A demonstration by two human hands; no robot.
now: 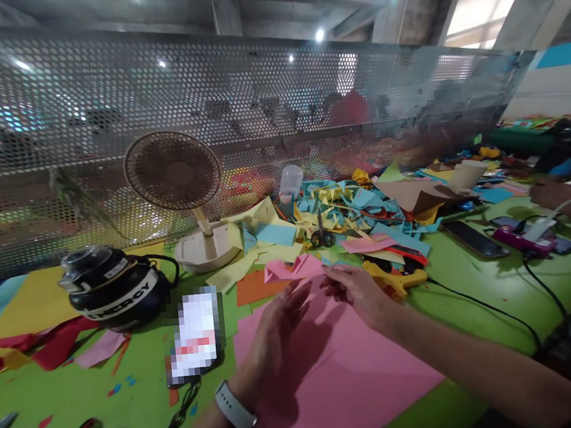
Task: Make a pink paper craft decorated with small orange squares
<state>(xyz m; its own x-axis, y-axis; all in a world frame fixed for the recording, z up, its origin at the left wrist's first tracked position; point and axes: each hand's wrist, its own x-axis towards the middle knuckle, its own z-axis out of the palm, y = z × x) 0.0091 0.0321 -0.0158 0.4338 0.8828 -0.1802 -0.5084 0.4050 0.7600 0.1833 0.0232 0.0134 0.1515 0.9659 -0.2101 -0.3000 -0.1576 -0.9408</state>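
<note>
A large pink sheet of paper lies on the green table in front of me. Over its left part is my left hand, fingers stretched out and slightly apart, with a pale watch on the wrist. My right hand is at the sheet's far edge, thumb and fingers pinched together on the pink paper; the exact grip is partly hidden. Just beyond both hands, a creased pink paper piece rests on an orange paper. A yellow-handled tool lies right beside my right hand.
A heap of cut paper scraps covers the back. On the left stand a small fan, a black jug and a phone with a lit screen. To the right are a dark phone, a purple power strip and another person's hands.
</note>
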